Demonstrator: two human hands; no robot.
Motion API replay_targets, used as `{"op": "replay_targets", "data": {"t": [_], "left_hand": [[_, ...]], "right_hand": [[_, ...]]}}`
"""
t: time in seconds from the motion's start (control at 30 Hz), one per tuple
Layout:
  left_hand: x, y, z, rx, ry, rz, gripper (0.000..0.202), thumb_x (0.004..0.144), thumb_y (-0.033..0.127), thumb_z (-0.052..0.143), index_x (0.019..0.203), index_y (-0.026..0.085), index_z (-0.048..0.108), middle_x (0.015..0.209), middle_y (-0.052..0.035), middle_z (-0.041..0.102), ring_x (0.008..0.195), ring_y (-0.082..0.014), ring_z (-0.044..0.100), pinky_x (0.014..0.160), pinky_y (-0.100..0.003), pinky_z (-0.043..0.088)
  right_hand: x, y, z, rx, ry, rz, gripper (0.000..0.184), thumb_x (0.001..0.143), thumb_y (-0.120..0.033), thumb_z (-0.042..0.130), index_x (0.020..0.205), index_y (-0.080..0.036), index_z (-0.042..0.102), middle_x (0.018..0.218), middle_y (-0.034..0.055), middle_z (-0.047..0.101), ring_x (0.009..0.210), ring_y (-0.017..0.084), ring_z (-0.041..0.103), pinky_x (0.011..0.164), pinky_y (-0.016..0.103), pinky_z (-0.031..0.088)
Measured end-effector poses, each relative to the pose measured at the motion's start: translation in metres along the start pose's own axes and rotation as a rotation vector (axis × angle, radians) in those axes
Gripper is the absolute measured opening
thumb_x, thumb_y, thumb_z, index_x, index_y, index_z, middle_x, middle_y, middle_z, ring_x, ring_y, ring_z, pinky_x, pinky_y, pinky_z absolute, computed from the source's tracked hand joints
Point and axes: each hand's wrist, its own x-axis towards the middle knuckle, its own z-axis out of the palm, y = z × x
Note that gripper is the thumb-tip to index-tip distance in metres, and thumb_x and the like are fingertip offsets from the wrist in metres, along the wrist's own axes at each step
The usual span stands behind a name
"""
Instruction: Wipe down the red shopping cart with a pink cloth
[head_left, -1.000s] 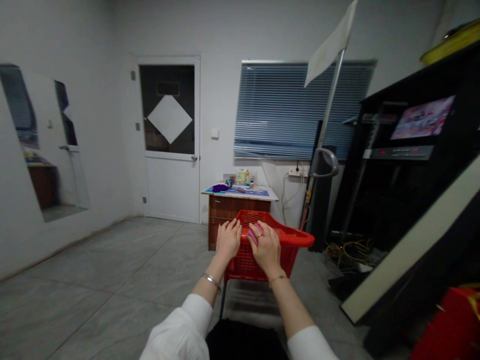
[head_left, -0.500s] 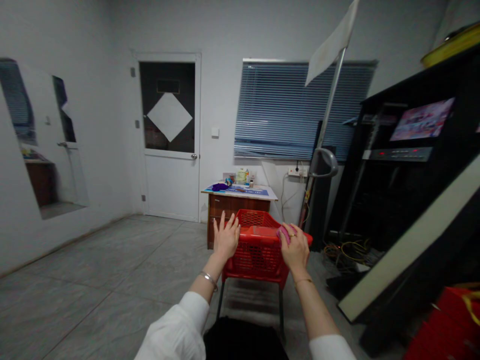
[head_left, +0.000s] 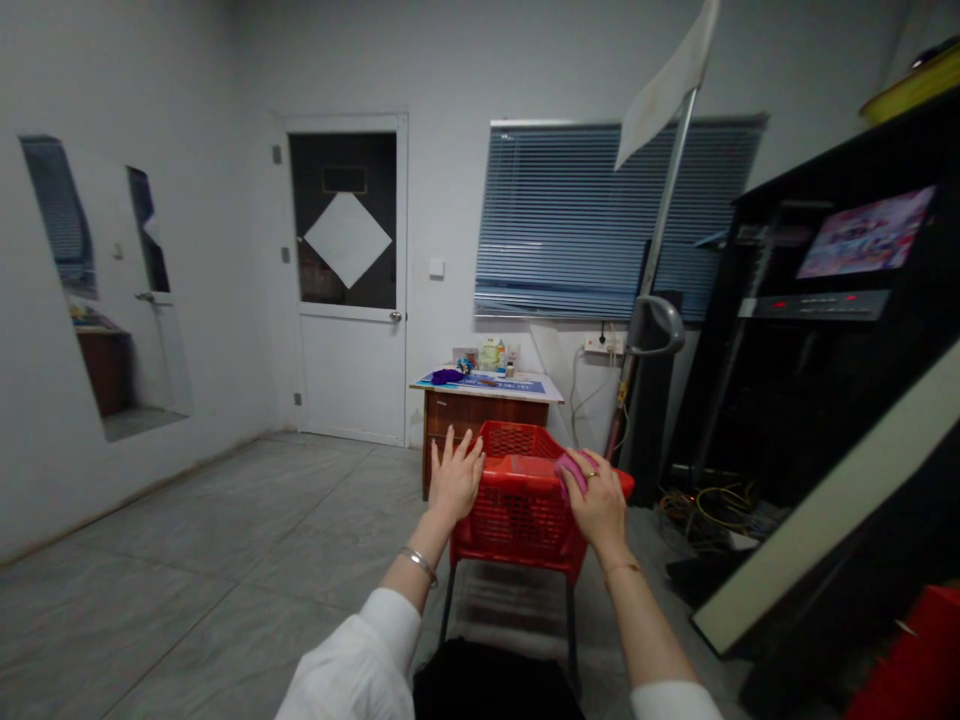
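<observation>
A red plastic shopping cart [head_left: 517,530] on dark legs stands right in front of me. My left hand [head_left: 454,480] rests at the left end of its handle, fingers spread and holding nothing; a silver bangle is on that wrist. At the right part of the handle, my right hand [head_left: 596,495] is closed on a pink cloth [head_left: 571,470], which presses against the red bar. A ring and a thin bracelet show on that hand and wrist. The fingers of my right hand partly cover the cloth.
Behind the cart is a brown desk [head_left: 491,412] with bottles and a purple cloth [head_left: 448,377] on top. A white door [head_left: 352,375] and a mirror [head_left: 124,300] are to the left. On the right stand a black rack [head_left: 806,400], a sign pole [head_left: 667,200] and cables [head_left: 720,505].
The whole view has shifted slightly, so the room appears a little further right. My right hand and the pink cloth have moved only slightly on the handle; my left hand stays in place.
</observation>
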Motion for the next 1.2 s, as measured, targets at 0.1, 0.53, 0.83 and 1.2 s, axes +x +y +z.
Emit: {"op": "replay_targets", "data": {"t": [0.1,0.53,0.83,1.2], "left_hand": [[0.002,0.004,0.005,-0.031,0.009,0.006,0.045,0.103,0.037,0.032,0.141,0.027,0.054,0.153,-0.0051,0.048,0.150,-0.0329,0.023,0.118,-0.063,0.026],[0.004,-0.004,0.005,-0.038,-0.041,0.017,0.047,0.104,0.037,0.029,0.140,0.022,0.054,0.149,-0.0065,0.052,0.141,-0.0298,0.040,0.116,-0.056,0.033],[0.006,0.008,0.011,-0.062,-0.013,-0.013,0.046,0.103,0.036,0.029,0.138,0.022,0.056,0.145,-0.0067,0.056,0.136,-0.0293,0.046,0.117,-0.060,0.028],[-0.004,0.012,-0.004,-0.009,0.008,-0.004,0.045,0.103,0.034,0.033,0.138,0.015,0.054,0.108,-0.0090,0.074,0.109,-0.0249,0.062,0.115,-0.054,0.032]], "right_hand": [[0.000,-0.006,0.005,-0.055,0.059,0.074,0.041,0.097,-0.045,0.046,0.122,-0.021,0.067,0.125,0.0131,0.060,0.111,0.024,0.056,0.099,0.042,0.045],[-0.004,-0.031,0.013,-0.026,-0.024,-0.113,0.037,0.097,-0.037,0.048,0.129,-0.028,0.063,0.132,0.0088,0.058,0.118,0.023,0.053,0.103,0.040,0.042],[-0.010,-0.023,0.014,-0.042,0.113,0.075,0.040,0.099,-0.042,0.043,0.124,-0.022,0.066,0.130,0.0130,0.058,0.121,0.025,0.052,0.105,0.045,0.041],[-0.010,-0.057,0.030,-0.021,0.011,-0.132,0.035,0.096,-0.036,0.051,0.129,-0.028,0.061,0.132,0.0076,0.057,0.117,0.023,0.051,0.106,0.043,0.037]]}}
